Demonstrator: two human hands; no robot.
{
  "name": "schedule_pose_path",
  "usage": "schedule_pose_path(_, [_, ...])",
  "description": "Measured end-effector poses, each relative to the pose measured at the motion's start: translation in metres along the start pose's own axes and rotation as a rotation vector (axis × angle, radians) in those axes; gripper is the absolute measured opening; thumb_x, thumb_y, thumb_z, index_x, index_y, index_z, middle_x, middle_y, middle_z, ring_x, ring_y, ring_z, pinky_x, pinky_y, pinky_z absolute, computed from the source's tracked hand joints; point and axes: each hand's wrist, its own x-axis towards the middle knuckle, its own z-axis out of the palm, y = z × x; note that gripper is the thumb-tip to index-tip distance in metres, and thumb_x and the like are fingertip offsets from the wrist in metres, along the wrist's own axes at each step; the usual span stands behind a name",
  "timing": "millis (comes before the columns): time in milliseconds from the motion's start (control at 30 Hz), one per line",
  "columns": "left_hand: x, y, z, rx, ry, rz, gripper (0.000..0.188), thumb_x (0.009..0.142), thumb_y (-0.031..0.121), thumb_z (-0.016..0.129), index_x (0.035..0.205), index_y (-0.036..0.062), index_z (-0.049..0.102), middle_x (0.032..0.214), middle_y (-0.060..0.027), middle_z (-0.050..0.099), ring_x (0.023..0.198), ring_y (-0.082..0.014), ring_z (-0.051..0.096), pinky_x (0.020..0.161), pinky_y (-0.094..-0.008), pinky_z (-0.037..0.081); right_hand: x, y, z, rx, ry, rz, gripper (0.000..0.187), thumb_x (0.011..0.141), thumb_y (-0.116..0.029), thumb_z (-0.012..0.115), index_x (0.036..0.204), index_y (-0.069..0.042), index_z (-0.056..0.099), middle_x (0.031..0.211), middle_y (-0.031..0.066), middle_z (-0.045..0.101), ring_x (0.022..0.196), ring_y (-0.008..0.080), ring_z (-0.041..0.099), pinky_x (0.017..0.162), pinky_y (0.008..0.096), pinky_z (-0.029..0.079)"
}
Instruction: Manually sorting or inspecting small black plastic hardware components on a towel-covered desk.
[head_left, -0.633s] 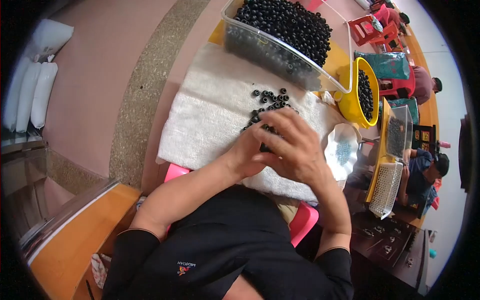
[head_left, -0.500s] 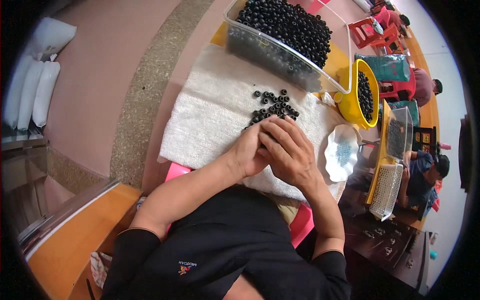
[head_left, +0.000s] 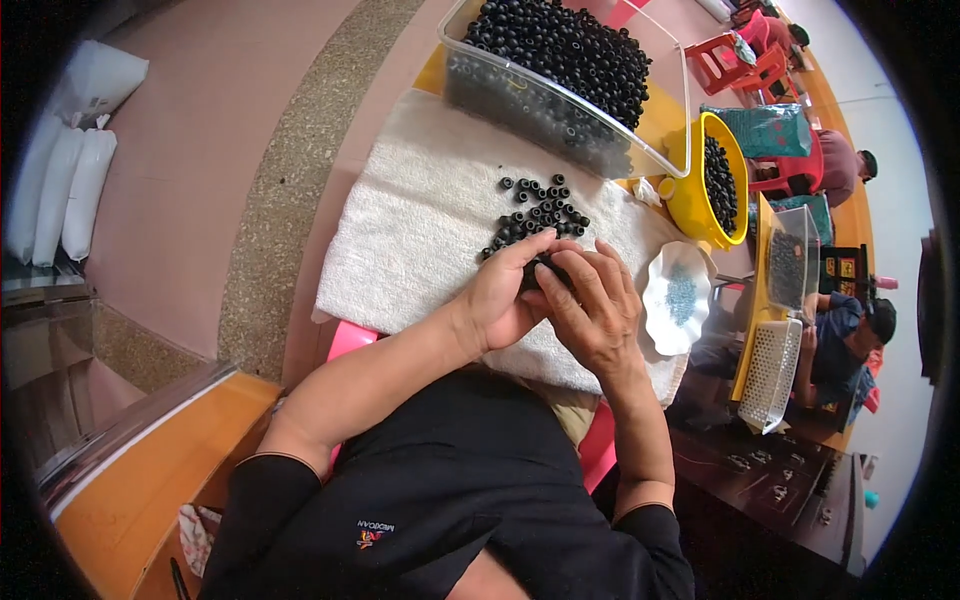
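On the white towel, black beads are pinched between the left hand and right hand; a loose scatter lies just beyond the grip.

Both forearms bare, angled up from the lower edge and meeting at centre. Left hand curled, thumb and fingertips pinched together. Right hand pressed against it, palm down, fingers bent inward toward the left fingertips.
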Motion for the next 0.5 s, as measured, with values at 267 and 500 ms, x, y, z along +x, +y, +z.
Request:
schedule_pose_path(267, [-0.002,0.000,0.003,0.048,0.043,-0.014,0.033,0.102,0.034,0.046,0.108,0.0059,0.063,0.094,-0.0015,0.065,0.081,-0.0110,0.064,0.070,-0.0242,0.054,0.006,0.004,-0.005,0.064,-0.053,-0.061,0.035,0.070,-0.009,0.071,0.103,-0.003,0.066,0.104,0.0118,0.064,0.095,0.0284,0.064,0.086,0.0442,0.053])
schedule_pose_path(500, [0.006,-0.004,-0.016,0.022,-0.014,-0.025,0.034,0.102,0.034,0.046,0.108,0.0052,0.063,0.102,-0.0038,0.065,0.092,-0.0142,0.064,0.083,-0.0303,0.054,0.005,0.009,-0.002,0.134,-0.031,-0.099,0.028,0.072,-0.003,0.072,0.099,0.001,0.064,0.097,0.0136,0.065,0.090,0.0294,0.065,0.082,0.0417,0.054])
